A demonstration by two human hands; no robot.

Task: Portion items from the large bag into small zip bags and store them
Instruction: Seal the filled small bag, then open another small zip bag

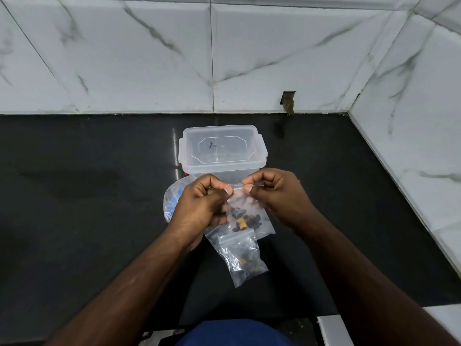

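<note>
Pinching the top strip of a small zip bag (245, 211) holding dark pieces, left hand (202, 203) and right hand (277, 193) meet thumb-to-forefinger above the black counter (74, 196). Second filled bag (243, 258) lies just below; lidded clear container (222, 151) behind.

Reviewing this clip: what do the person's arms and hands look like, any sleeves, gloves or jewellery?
Both forearms are bare, with no sleeves in view. The left hand and right hand wear no gloves, and no rings, watch or bracelets show. Fingernails are short and unpainted.
</note>
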